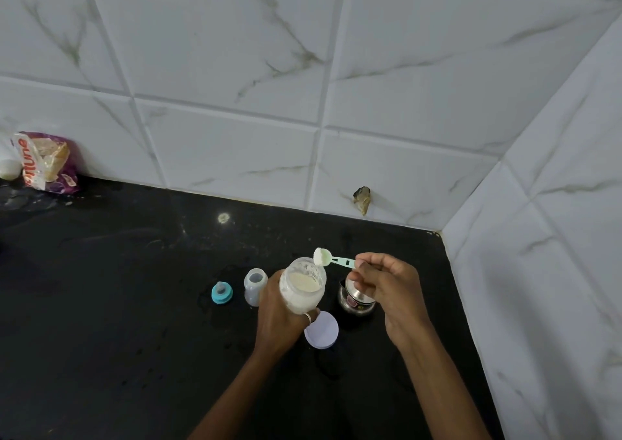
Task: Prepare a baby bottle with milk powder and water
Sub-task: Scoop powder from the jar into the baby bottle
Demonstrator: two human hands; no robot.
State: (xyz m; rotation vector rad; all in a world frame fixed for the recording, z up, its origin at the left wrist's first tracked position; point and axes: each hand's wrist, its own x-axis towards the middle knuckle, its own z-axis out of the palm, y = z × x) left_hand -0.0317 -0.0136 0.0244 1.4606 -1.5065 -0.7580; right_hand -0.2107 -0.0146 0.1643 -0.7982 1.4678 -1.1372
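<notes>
Forearms and hands over the black countertop [101, 305], scooping milk powder

Head view: left hand [281, 315], fingers wrapped around the tilted, open powder jar [303, 284]; right hand [387, 288] pinching the handle of a green scoop [331, 259], its bowl at the jar mouth. Jar lid [321, 330] lies just below. Open baby bottle [254, 286] stands left of the jar, apparently empty, its teal teat cap [221, 293] beside it; steel vessel [355, 300] behind the right hand. Judged early: powder and water still to be added, cap to refit
</notes>
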